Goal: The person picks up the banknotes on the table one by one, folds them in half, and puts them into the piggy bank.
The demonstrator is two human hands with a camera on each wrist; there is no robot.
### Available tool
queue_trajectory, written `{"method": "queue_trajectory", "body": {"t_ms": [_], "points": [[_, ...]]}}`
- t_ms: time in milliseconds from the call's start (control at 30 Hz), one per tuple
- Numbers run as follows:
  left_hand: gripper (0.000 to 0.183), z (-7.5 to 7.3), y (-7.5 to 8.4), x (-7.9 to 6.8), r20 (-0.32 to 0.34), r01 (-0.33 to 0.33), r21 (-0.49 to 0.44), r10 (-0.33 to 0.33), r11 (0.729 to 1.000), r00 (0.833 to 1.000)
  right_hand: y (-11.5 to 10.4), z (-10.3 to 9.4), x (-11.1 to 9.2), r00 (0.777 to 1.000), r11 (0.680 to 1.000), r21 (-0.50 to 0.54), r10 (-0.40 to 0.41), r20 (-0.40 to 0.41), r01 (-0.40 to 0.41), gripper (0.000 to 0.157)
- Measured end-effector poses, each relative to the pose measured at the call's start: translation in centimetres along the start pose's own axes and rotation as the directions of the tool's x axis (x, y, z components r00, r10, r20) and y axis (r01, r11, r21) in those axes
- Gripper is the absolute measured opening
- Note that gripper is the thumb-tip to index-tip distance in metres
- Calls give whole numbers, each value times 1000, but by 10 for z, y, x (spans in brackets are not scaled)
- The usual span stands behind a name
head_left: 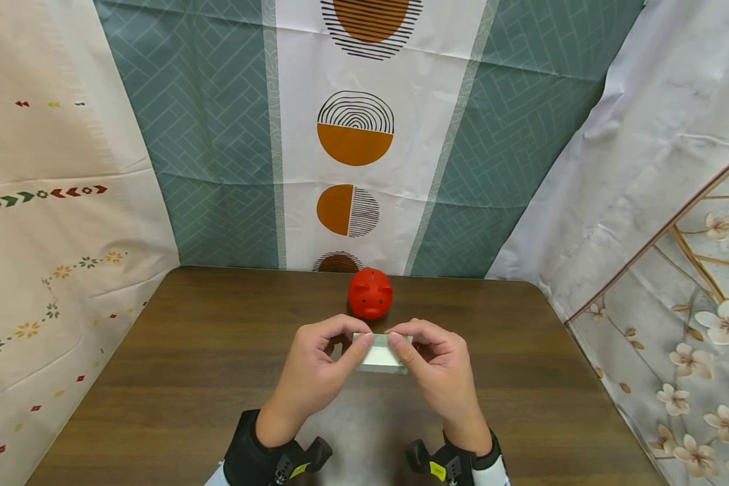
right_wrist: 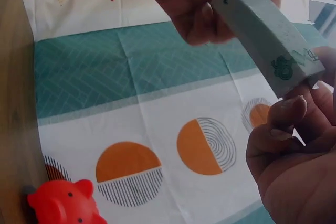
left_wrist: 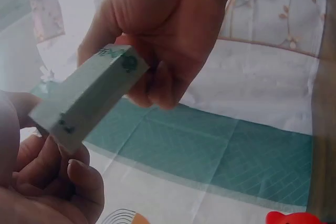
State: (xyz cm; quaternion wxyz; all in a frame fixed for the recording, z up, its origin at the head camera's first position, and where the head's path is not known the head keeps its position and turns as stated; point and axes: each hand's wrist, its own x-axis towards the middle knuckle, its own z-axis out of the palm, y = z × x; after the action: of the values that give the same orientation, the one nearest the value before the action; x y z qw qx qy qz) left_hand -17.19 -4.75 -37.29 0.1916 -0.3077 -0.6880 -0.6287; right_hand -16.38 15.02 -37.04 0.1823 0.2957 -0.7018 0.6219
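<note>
Both hands hold a small pale green box-shaped piece [head_left: 381,354] between them, above the table. It is oblong, with dark green print near its ends, seen in the left wrist view and on the same piece [right_wrist: 270,38] in the right wrist view. My left hand [head_left: 312,368] pinches its left end, thumb on the upper face and fingers behind. At the other end, my right hand [head_left: 440,368] grips in the same manner. Just beyond the fingertips stands a red piggy bank [head_left: 370,294], facing me, with a slot on top.
The brown wooden table [head_left: 219,351] ends at a hanging cloth [head_left: 219,135] in teal and white with orange circles. Patterned white curtains [head_left: 644,236] hang along the sides. A black wrist strap with a camera [head_left: 298,459] sits on each wrist.
</note>
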Motion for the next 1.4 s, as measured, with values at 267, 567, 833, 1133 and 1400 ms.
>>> {"method": "queue_trajectory", "body": {"t_ms": [267,567,833,1133,1400], "points": [[9,4,0,-1,24,-10,4,10,1000,1000,-2,8,-1,1000,998,-58,1,-8,-1,21],[12,6,-1,-2,-1,-75,37,75,996,997,-4,12,0,998,997,-55,-56,-32,54,20],[13,3,2,-2,-22,-40,10,40,999,999,-6,10,-2,998,999,-28,-17,-58,16,15],[13,0,5,-1,-42,-18,-16,17,1000,999,-8,3,-3,993,999,-35,34,-114,-38,14],[14,0,1,-1,-49,-33,-35,31,999,998,-7,0,-3,993,1000,-22,18,-116,-21,16]]}}
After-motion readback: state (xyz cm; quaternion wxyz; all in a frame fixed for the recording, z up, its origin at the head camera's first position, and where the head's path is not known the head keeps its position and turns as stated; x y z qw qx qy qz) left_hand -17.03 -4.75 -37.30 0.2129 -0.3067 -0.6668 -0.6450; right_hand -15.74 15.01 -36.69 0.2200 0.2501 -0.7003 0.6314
